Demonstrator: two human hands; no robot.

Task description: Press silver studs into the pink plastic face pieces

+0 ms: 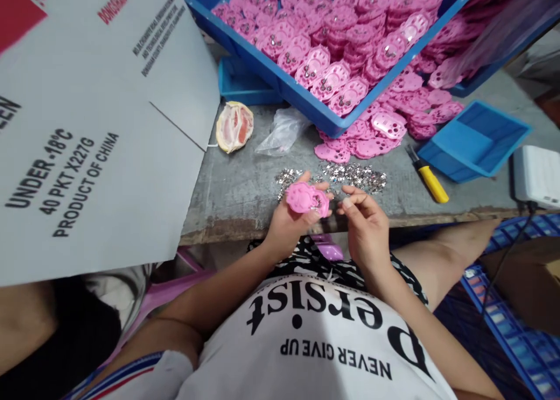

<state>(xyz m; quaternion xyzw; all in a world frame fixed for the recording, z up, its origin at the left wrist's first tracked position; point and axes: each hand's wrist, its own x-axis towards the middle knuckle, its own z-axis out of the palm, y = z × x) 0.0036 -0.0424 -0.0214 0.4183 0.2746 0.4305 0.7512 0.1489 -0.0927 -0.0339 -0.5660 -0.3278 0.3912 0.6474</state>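
My left hand [284, 225] is closed around a pink plastic casing [301, 197], held just above the table's front edge. Small shiny bits show on the casing's right end. Close by on the right is my right hand [366, 219], its thumb and index fingertip pressed together in a pinch; whatever lies between them is too small to make out. Just beyond both hands, small metal parts [356, 175] are scattered in a loose heap on the grey table [231, 199].
A large blue bin [306, 97] holds stacked pink casings; more casings [367, 146] lie beside it. Around these are a blue tray [476, 140], a yellow-handled screwdriver [431, 181], a clear plastic bag [284, 133] and a cut citrus fruit [235, 127]. A big printed carton [109, 126] stands left.
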